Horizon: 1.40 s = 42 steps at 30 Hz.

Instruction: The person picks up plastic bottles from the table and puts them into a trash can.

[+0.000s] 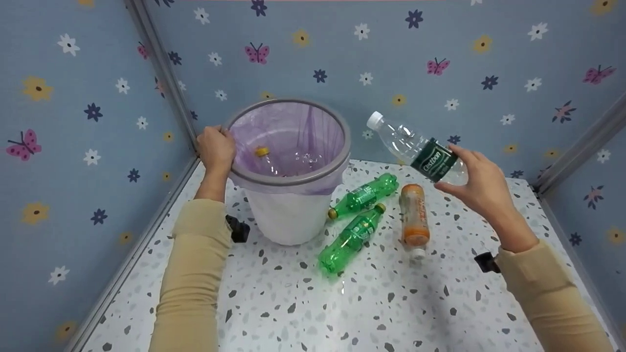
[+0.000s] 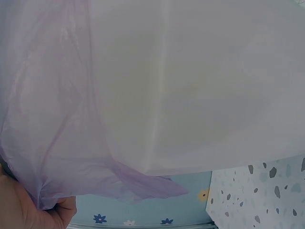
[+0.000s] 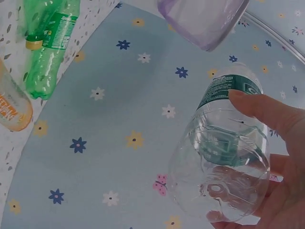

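My left hand (image 1: 216,148) grips the grey rim of a white trash can (image 1: 288,220), bunching the edge of its purple liner bag (image 2: 52,109). Inside the can lie clear plastic, a bottle with a yellow cap (image 1: 262,152) among it. To the right of the can, my right hand (image 1: 481,183) holds a clear plastic water bottle (image 3: 224,143) with a dark green label, thumb and fingers around its lower part. The bottle is tilted, its white cap (image 1: 375,120) pointing up and left toward the can. It is held above the table.
Two green plastic bottles (image 1: 353,239) lie on the speckled white table (image 1: 303,313) just right of the can. Beside them lies an orange-labelled bottle (image 1: 415,215) with a white cap. Flower-patterned blue panels (image 1: 323,49) enclose the back and sides.
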Each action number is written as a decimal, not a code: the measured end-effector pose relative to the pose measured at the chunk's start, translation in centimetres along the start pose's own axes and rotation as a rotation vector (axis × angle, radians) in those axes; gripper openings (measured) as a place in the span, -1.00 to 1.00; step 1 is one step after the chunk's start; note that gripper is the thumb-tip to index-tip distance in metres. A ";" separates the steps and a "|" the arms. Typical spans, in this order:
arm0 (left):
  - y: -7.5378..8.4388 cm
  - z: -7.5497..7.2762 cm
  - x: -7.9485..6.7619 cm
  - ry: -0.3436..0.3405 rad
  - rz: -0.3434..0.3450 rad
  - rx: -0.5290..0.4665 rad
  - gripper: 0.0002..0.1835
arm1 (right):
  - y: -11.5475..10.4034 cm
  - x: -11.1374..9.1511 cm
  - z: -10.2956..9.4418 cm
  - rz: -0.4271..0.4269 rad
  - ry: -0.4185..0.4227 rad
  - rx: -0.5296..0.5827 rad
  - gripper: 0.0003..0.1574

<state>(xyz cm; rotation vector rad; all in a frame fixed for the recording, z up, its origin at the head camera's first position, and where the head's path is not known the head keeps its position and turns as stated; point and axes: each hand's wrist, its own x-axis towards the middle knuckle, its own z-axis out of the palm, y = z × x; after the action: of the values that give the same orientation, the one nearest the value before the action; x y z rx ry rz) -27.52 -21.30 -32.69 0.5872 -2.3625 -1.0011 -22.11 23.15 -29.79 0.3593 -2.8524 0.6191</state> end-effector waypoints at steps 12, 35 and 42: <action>-0.1 0.0 -0.1 -0.008 -0.024 -0.020 -0.70 | -4.3 2.2 -0.6 -0.061 -0.031 -0.040 -0.03; -0.2 0.1 0.2 -0.005 -0.022 -0.004 -0.70 | -11.1 6.1 -0.5 -0.101 -0.132 -0.105 0.03; -0.2 0.1 0.1 0.005 -0.012 0.001 -0.68 | -13.1 7.3 0.1 -0.133 -0.130 -0.116 0.02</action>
<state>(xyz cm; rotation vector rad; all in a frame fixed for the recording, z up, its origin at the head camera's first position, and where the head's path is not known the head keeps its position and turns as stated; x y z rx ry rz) -27.67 -21.41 -32.83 0.6036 -2.3580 -1.0025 -25.41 10.20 -23.10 0.5841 -2.9393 0.4183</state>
